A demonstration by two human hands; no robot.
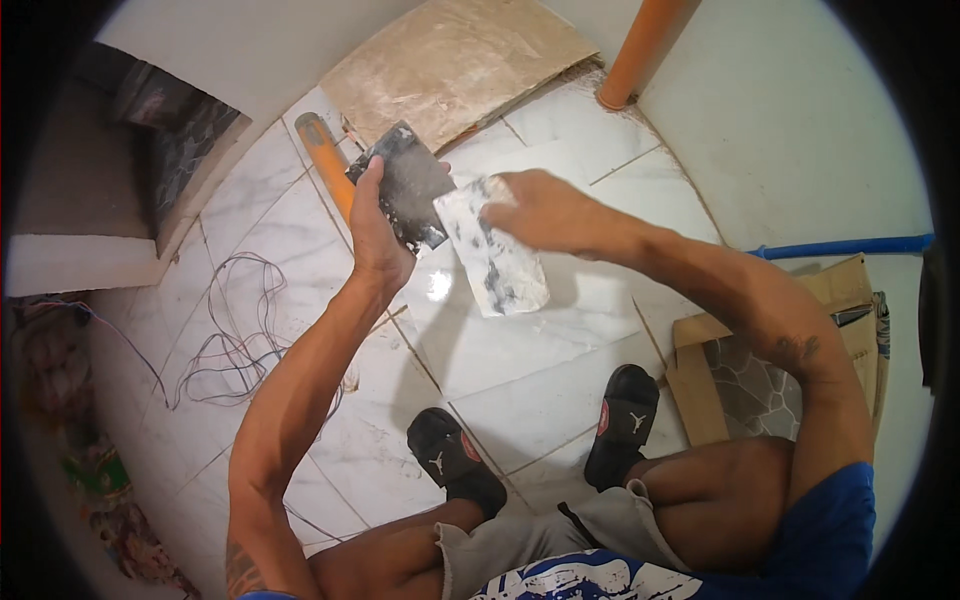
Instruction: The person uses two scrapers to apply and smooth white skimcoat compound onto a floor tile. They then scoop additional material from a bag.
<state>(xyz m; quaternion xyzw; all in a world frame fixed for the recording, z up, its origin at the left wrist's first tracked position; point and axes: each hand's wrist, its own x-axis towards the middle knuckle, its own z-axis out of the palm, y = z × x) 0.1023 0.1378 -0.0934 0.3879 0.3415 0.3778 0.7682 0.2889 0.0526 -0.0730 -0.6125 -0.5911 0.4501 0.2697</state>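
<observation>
Here, left hand (pixel 376 222) gripping dark plate (pixel 404 178), right hand (pixel 545 210) clasping whitish block (pixel 505 272)

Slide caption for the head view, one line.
Left hand holding a dark rectangular plate, right hand a white-smeared block, above marbled floor tiles.

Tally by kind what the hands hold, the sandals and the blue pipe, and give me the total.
Dark plate, in the left hand: 1
White-smeared block, in the right hand: 1
Black sandals: 2
Blue pipe: 1
Total: 5
</observation>
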